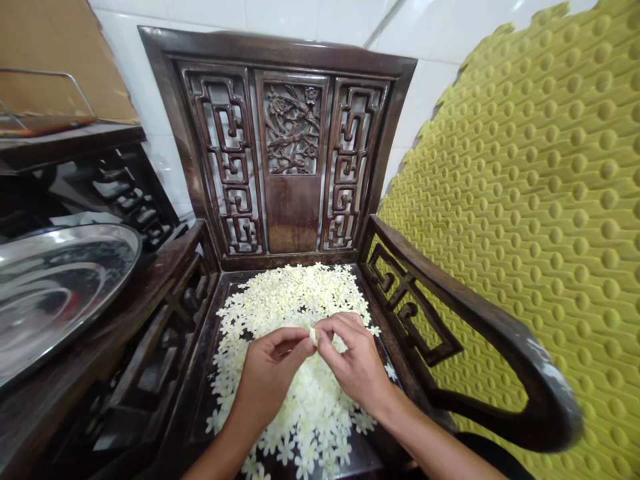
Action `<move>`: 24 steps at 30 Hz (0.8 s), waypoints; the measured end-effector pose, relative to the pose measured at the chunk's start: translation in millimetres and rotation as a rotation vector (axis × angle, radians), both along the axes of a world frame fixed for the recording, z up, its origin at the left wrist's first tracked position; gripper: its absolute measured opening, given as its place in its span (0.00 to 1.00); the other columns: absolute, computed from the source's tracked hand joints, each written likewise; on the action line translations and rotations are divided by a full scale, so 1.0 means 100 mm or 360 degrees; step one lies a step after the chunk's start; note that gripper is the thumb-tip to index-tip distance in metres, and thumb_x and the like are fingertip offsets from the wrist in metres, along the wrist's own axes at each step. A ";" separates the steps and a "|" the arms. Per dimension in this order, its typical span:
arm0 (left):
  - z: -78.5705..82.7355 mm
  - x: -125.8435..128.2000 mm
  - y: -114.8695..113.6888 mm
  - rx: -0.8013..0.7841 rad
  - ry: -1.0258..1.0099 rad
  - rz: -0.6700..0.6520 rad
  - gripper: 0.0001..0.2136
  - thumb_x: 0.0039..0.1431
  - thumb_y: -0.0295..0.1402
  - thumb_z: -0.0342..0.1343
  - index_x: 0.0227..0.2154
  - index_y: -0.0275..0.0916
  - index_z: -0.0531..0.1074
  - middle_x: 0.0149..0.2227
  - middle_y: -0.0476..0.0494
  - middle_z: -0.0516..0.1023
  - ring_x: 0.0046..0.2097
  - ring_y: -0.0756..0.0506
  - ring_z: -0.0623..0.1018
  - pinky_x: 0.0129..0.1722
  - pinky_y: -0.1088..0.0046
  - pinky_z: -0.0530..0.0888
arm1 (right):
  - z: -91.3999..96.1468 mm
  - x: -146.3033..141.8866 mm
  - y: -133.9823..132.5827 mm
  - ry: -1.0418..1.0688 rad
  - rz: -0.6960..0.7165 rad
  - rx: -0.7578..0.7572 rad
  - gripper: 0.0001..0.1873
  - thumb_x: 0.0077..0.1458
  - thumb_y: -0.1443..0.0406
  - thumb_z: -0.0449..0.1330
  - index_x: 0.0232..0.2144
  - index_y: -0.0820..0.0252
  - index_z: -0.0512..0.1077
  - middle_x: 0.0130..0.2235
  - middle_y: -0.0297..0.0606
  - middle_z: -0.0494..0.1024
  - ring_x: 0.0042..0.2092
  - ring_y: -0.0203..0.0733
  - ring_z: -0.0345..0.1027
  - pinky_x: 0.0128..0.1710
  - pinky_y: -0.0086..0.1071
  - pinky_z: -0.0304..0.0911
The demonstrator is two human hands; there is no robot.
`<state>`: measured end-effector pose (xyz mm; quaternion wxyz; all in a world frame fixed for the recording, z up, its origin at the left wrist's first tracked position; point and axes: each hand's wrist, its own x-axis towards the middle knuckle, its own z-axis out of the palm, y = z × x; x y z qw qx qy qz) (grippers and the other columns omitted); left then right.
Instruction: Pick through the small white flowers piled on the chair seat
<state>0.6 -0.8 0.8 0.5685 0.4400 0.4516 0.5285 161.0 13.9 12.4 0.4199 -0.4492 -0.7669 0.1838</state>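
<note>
A small white flower (313, 335) is pinched between the fingertips of both hands, above the middle of a chair seat. My left hand (273, 365) grips it from the left with thumb and forefinger. From the right, my right hand (353, 357) closes its thumb and forefinger on the same flower. Under the hands, a thick spread of pale yellow-white flowers (295, 293) covers much of the dark wooden seat. My fingers partly hide the held flower.
The carved wooden chair (293, 217) has a tall back and an armrest (470, 320) on the right. A round metal tray (115, 257) lies at the left. A bumpy yellow-green foam mat (540, 220) stands at the right. White tiles (280, 17) line the wall behind.
</note>
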 end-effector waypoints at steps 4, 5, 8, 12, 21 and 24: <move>0.01 0.01 0.01 0.0000 0.0005 0.0028 0.07 0.51 0.33 0.68 0.31 0.36 0.80 0.32 0.46 0.85 0.36 0.47 0.81 0.40 0.75 0.78 | 0.00 0.01 0.00 -0.0012 0.0020 0.0020 0.06 0.62 0.70 0.57 0.33 0.57 0.71 0.30 0.31 0.75 0.34 0.39 0.68 0.43 0.36 0.54; 0.01 0.01 0.01 -0.0002 0.0006 0.0035 0.07 0.51 0.33 0.68 0.31 0.36 0.80 0.32 0.46 0.84 0.36 0.47 0.81 0.40 0.75 0.78 | 0.00 0.01 0.00 -0.0017 0.0030 0.0024 0.06 0.63 0.70 0.57 0.33 0.57 0.71 0.31 0.31 0.75 0.34 0.38 0.68 0.43 0.36 0.54; 0.00 0.00 0.01 -0.0005 0.0019 0.0028 0.07 0.52 0.34 0.67 0.31 0.36 0.80 0.32 0.46 0.84 0.36 0.47 0.81 0.40 0.74 0.77 | 0.00 0.02 0.00 -0.0021 0.0048 0.0034 0.06 0.63 0.70 0.56 0.34 0.57 0.71 0.31 0.31 0.76 0.35 0.38 0.68 0.43 0.36 0.54; 0.00 0.00 0.01 -0.0012 0.0016 0.0006 0.08 0.52 0.34 0.67 0.31 0.35 0.80 0.32 0.45 0.84 0.36 0.46 0.81 0.40 0.73 0.77 | 0.01 0.01 -0.01 -0.0016 0.0065 0.0045 0.07 0.63 0.70 0.56 0.33 0.57 0.70 0.32 0.31 0.76 0.35 0.38 0.67 0.43 0.36 0.54; 0.04 0.01 0.03 -0.0057 -0.0029 0.0027 0.08 0.48 0.34 0.69 0.30 0.35 0.81 0.30 0.45 0.84 0.34 0.46 0.81 0.38 0.73 0.78 | 0.00 0.02 0.02 0.0019 0.0101 0.0003 0.07 0.64 0.70 0.55 0.33 0.57 0.71 0.31 0.33 0.74 0.36 0.39 0.67 0.43 0.36 0.56; 0.06 0.01 0.01 -0.0066 -0.0045 0.0029 0.08 0.48 0.34 0.69 0.30 0.36 0.81 0.30 0.45 0.84 0.34 0.47 0.81 0.38 0.73 0.78 | -0.01 0.03 0.01 0.0024 0.0112 -0.0003 0.07 0.64 0.70 0.55 0.33 0.57 0.71 0.31 0.33 0.73 0.35 0.39 0.66 0.42 0.36 0.56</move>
